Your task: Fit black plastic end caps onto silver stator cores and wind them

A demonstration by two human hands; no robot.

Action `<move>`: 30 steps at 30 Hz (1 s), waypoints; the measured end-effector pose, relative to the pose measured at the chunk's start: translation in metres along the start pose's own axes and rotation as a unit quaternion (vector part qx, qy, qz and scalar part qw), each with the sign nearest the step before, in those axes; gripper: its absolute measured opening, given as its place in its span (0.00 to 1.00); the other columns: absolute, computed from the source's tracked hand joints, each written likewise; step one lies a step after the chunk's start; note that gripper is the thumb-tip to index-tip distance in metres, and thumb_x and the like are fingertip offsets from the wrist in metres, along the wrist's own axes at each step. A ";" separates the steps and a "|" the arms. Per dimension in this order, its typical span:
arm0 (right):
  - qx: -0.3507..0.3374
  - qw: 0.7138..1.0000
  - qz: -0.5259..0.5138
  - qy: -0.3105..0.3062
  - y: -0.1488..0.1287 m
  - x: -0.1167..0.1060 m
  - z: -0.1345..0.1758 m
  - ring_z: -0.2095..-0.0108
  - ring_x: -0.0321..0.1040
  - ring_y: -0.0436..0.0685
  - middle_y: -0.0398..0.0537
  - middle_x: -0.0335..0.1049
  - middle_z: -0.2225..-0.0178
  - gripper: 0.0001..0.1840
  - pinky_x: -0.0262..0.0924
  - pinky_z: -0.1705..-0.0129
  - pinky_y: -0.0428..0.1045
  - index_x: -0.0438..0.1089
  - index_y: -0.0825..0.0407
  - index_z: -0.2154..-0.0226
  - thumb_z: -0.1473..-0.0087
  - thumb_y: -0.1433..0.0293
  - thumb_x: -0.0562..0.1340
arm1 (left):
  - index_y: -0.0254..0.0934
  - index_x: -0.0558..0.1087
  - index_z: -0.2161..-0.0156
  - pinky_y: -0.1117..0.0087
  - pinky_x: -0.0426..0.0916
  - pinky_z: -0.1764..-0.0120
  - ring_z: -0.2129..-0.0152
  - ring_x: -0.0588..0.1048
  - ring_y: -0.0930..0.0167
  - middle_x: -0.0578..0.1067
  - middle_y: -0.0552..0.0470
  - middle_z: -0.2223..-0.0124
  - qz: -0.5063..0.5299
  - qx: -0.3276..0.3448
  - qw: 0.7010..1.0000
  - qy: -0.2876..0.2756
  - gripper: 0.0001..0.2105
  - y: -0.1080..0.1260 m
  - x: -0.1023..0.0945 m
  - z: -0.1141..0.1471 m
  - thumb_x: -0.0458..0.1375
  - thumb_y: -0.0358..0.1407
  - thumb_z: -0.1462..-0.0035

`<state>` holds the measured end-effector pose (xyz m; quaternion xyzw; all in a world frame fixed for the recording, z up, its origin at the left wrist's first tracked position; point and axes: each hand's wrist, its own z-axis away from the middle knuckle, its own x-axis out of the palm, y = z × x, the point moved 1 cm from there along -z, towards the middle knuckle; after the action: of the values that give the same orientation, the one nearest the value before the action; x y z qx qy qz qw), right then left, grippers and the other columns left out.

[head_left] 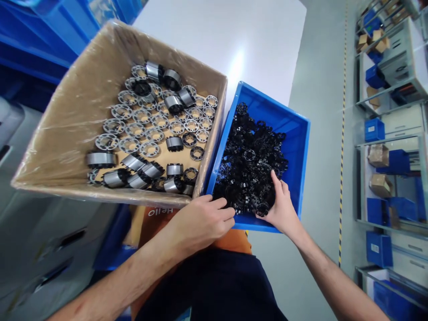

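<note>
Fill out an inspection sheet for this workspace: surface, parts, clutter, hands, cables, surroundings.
Surface: white tabletop, glare spot behind the containers.
Parts: plastic-lined cardboard box holding silver-coloured rings; beside it, blue bin holding black slotted rings.
Clutter: black rings heaped loosely; some silver-coloured rings tipped on their sides.
Left hand: curled at the bin's near-left corner; its grip is hidden.
Right hand: reaching into the bin, digits against black rings; grip unclear.
Cables: nothing seen.
Surroundings: shelving with blue bins on the right; yellow-and-black floor line.
</note>
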<state>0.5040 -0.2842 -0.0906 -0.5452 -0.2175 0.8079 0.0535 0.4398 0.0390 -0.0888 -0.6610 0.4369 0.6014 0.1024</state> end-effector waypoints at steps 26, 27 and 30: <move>-0.093 0.991 0.012 0.097 -0.028 0.000 -0.083 0.14 0.59 0.81 0.66 0.59 0.19 0.70 0.60 0.11 0.82 0.53 0.40 0.11 0.46 0.66 0.84 | 0.40 0.77 0.65 0.59 0.65 0.67 0.68 0.76 0.65 0.79 0.57 0.66 -0.005 0.028 0.997 0.068 0.16 -0.004 -0.016 -0.003 0.75 0.24 0.30; -0.101 0.989 0.006 0.110 -0.033 -0.003 -0.092 0.15 0.61 0.80 0.65 0.62 0.21 0.67 0.61 0.11 0.82 0.57 0.41 0.12 0.46 0.68 0.83 | 0.40 0.76 0.66 0.59 0.65 0.68 0.68 0.75 0.65 0.78 0.57 0.67 -0.007 0.025 0.997 0.077 0.16 -0.004 -0.015 -0.004 0.75 0.24 0.30; -0.127 0.983 -0.006 0.135 -0.048 -0.010 -0.118 0.16 0.62 0.82 0.65 0.62 0.22 0.58 0.61 0.11 0.80 0.69 0.43 0.19 0.49 0.71 0.82 | 0.40 0.76 0.67 0.58 0.65 0.68 0.68 0.76 0.65 0.78 0.57 0.68 -0.017 0.012 0.997 0.075 0.18 -0.003 -0.012 -0.006 0.79 0.25 0.34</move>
<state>0.6071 -0.2093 -0.0991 -0.6501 -0.3124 0.6925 0.0178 0.4477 0.0424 -0.0776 -0.7103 0.4396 0.5427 0.0875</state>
